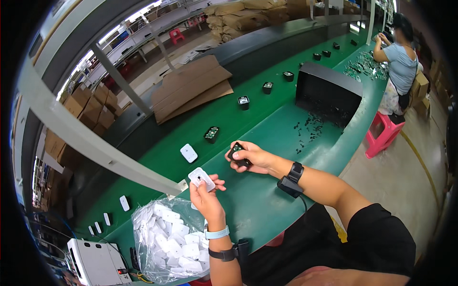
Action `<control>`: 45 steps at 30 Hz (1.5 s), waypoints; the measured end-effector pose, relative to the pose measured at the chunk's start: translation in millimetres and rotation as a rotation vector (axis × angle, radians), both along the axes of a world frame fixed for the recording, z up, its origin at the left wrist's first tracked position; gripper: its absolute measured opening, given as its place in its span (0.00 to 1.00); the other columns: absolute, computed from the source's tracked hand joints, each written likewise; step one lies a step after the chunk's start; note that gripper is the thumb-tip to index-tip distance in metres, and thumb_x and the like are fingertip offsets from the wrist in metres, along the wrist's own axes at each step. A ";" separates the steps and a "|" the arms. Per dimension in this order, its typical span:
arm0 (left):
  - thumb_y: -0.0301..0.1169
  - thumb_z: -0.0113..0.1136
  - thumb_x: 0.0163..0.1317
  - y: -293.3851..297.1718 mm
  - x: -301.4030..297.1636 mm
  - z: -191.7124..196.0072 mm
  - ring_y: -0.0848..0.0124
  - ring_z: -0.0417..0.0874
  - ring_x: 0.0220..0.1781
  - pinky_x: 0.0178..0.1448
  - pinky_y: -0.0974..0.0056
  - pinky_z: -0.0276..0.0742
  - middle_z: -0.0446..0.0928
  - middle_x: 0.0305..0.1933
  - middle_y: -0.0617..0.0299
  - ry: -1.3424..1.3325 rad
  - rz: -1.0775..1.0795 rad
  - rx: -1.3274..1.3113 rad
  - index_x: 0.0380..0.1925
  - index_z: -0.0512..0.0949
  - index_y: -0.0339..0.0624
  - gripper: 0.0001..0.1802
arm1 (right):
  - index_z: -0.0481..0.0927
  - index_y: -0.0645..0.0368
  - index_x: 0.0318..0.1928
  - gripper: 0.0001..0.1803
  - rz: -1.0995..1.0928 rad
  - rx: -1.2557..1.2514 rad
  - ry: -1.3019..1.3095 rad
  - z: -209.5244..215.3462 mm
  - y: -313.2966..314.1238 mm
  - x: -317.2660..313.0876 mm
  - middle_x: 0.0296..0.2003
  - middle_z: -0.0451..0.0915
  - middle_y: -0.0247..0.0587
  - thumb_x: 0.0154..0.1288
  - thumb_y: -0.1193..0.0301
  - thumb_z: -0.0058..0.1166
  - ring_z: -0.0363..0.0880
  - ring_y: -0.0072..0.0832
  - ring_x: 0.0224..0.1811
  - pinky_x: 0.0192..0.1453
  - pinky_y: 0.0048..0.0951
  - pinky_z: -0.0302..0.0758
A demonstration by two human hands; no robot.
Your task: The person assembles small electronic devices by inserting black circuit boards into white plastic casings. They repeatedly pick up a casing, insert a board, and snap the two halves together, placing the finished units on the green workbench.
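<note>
In my left hand (206,199) is a white plastic cover (202,180), its hollow side facing up, with a small black part lying in it. My thumb presses on the cover. My right hand (254,159) grips a black plastic housing (239,154) with a circuit board showing in it, held a little above the green bench. Just beyond my hands, a white cover (189,153) and another black housing (211,134) rest on the green belt. Left of my left forearm stands a clear plastic bag (167,238) full of white covers.
A black bin (329,90) lies on its side, small black parts (309,128) spilling from it. Several housings and covers line the belt. A metal post (109,152) slants across the left. Cardboard sheets (191,86) lie beyond. At the far right a person (400,62) sits working.
</note>
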State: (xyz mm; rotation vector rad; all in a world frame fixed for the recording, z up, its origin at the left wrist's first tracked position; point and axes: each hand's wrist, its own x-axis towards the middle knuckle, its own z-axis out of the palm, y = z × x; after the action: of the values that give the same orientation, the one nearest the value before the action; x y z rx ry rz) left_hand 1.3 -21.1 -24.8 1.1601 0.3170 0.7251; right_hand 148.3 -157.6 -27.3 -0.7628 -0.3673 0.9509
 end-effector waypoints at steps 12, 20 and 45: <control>0.45 0.41 0.80 19.1 0.1 -14.1 0.58 0.80 0.50 0.57 0.57 0.79 0.73 0.63 0.42 -0.065 -0.352 -0.533 0.66 0.66 0.35 0.27 | 0.70 0.57 0.61 0.17 0.087 0.170 0.230 -10.7 1.6 8.1 0.46 0.76 0.44 0.79 0.64 0.43 0.77 0.32 0.42 0.42 0.32 0.76; 0.40 0.43 0.80 9.8 1.1 0.3 0.54 0.79 0.60 0.68 0.52 0.75 0.72 0.63 0.44 -0.097 -0.352 -0.430 0.75 0.56 0.42 0.29 | 0.70 0.61 0.62 0.18 -0.107 0.117 0.001 -5.2 7.6 -7.1 0.48 0.77 0.42 0.75 0.70 0.48 0.80 0.30 0.48 0.55 0.33 0.79; 0.35 0.43 0.79 -3.4 6.8 4.6 0.48 0.75 0.67 0.73 0.48 0.72 0.69 0.67 0.42 0.097 -0.314 -0.245 0.72 0.58 0.34 0.27 | 0.77 0.62 0.52 0.14 -0.271 -0.093 -0.334 -3.9 -0.1 -10.6 0.46 0.82 0.37 0.67 0.75 0.60 0.79 0.20 0.46 0.53 0.25 0.77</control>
State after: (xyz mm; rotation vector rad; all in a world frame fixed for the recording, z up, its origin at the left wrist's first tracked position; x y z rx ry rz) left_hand 8.1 -24.5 -20.2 0.9842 0.2876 0.3453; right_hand 137.8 -157.7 -31.2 -1.0320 -0.4985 0.5881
